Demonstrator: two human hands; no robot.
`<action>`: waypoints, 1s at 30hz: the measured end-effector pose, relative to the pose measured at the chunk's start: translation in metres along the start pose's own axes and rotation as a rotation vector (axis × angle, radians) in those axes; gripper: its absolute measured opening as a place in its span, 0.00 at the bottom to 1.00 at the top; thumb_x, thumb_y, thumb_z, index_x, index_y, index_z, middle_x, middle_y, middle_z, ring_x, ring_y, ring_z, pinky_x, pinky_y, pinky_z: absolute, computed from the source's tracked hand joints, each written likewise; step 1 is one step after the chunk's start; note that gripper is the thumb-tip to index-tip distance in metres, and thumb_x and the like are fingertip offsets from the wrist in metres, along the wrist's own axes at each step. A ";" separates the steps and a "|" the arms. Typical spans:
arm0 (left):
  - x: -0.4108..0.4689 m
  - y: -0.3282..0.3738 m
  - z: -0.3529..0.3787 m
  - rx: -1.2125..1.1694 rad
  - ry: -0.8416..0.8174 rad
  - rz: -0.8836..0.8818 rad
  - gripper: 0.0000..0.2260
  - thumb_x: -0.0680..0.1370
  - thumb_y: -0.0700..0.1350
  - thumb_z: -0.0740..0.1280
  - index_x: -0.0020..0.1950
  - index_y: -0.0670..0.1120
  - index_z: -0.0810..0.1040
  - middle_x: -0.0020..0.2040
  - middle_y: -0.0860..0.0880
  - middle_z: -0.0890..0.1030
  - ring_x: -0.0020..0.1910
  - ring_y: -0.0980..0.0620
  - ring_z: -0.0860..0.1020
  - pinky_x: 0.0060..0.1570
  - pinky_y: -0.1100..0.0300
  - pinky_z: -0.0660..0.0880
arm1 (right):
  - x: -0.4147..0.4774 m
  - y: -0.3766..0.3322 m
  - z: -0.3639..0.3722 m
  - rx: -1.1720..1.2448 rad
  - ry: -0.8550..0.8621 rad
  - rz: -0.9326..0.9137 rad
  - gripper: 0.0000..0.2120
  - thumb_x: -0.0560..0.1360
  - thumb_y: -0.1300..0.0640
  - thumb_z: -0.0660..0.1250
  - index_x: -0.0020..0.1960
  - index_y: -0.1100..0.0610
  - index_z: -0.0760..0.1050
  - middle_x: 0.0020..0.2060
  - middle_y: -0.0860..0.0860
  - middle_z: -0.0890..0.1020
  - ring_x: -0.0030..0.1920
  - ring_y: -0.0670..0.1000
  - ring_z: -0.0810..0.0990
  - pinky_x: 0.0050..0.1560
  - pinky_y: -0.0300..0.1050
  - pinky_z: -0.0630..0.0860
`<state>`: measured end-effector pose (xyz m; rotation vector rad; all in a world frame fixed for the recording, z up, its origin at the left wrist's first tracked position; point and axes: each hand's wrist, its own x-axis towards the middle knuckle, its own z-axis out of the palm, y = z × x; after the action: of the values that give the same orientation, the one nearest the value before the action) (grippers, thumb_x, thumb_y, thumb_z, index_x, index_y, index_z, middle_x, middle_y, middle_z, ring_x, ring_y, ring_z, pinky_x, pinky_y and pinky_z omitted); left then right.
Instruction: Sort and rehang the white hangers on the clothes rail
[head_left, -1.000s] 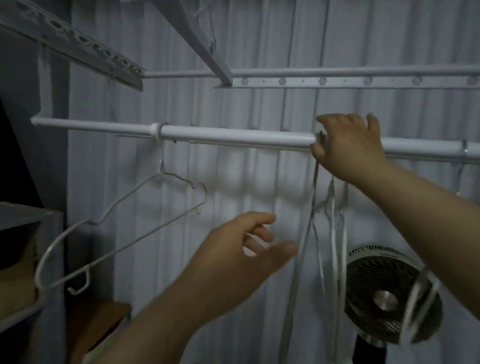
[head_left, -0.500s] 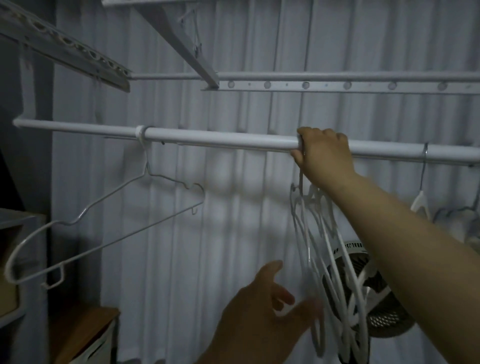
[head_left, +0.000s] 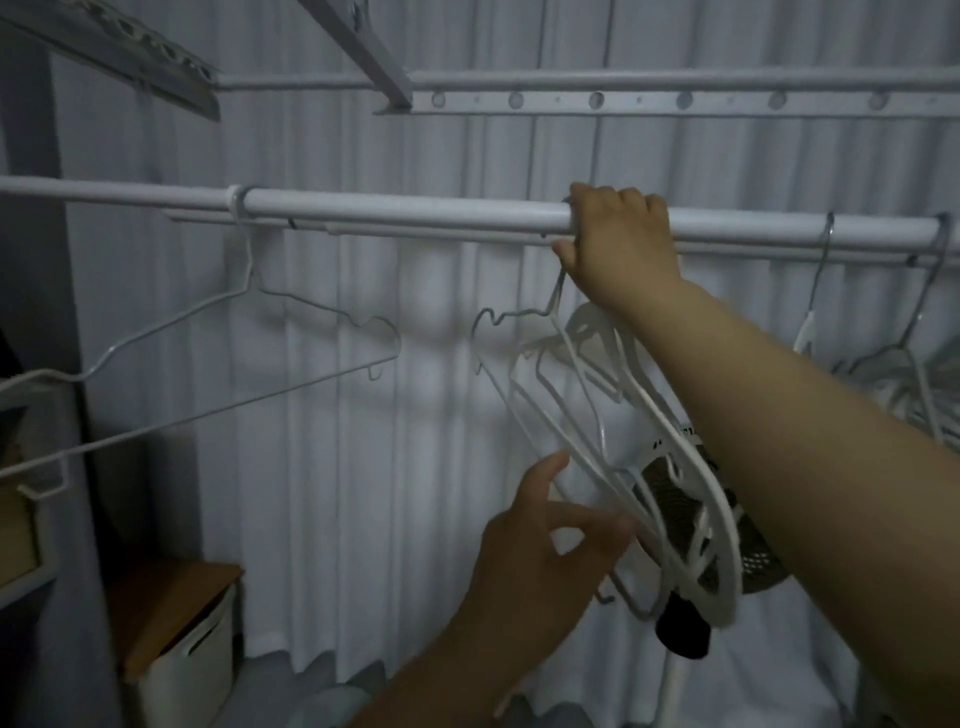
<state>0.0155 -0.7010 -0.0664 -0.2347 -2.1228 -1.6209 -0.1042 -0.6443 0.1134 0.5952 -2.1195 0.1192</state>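
Sorting the bunch of white hangers (head_left: 727, 551) is, we judge, the step in hand. The bunch hangs tilted from the clothes rail (head_left: 395, 213), its lower ends swung toward us. Our right hand (head_left: 618, 244) is curled over the rail just where the bunch's hooks sit, and we cannot tell whether it also pinches those hooks. Our left hand (head_left: 540, 551) has its fingers spread against the lower bars, touching them but clasping none.

The next move calls for picking one hanger out of the tangle without dragging its neighbours along. The bunch mixes thin, notched wire frames with a broader, smooth plastic one. A lone wire hanger (head_left: 250, 260) hangs well to the left. More hangers (head_left: 914, 384) crowd the rail's right end, and a round fan (head_left: 753, 566) stands behind the bunch.
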 end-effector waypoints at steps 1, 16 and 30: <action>-0.001 0.003 0.002 0.008 -0.033 -0.008 0.29 0.70 0.55 0.68 0.68 0.59 0.59 0.34 0.71 0.79 0.46 0.73 0.73 0.56 0.77 0.66 | 0.000 0.001 0.000 -0.001 -0.001 0.001 0.23 0.77 0.52 0.57 0.69 0.60 0.62 0.63 0.59 0.73 0.63 0.59 0.69 0.67 0.52 0.58; -0.005 -0.014 0.010 0.455 -0.074 0.245 0.28 0.63 0.70 0.48 0.40 0.51 0.77 0.36 0.52 0.81 0.44 0.60 0.74 0.60 0.73 0.51 | -0.002 0.011 0.003 -0.066 -0.007 0.027 0.25 0.77 0.52 0.58 0.71 0.61 0.58 0.64 0.59 0.71 0.65 0.59 0.68 0.69 0.52 0.57; 0.006 -0.010 -0.085 0.483 0.335 0.189 0.23 0.68 0.65 0.44 0.56 0.66 0.71 0.20 0.53 0.73 0.32 0.54 0.79 0.42 0.59 0.76 | -0.004 0.003 0.003 -0.071 -0.010 0.031 0.31 0.76 0.47 0.59 0.73 0.60 0.54 0.67 0.60 0.69 0.66 0.60 0.65 0.68 0.52 0.55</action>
<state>0.0276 -0.7853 -0.0550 -0.0045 -2.0776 -0.9284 -0.1055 -0.6407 0.1087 0.5219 -2.1335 0.0580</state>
